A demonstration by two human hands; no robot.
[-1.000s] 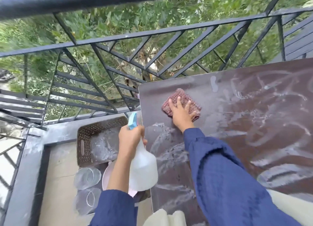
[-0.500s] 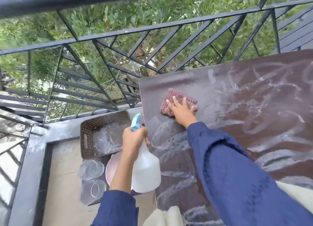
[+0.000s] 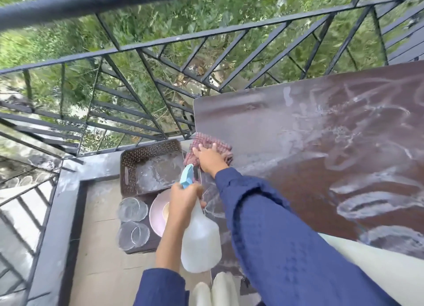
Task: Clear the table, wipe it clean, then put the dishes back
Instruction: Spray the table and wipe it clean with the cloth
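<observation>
Head view. Right hand [image 3: 210, 160]: fingers flat, pressing cloth [image 3: 206, 143], which has been drawn from further in to the left edge of table [image 3: 321, 127] and overhangs it; this edge is judged nearly wiped. Left hand [image 3: 183, 200]: grips spray bottle [image 3: 200, 241]. Beyond it: plate [image 3: 157, 214], glasses [image 3: 133, 209], awaiting return.
</observation>
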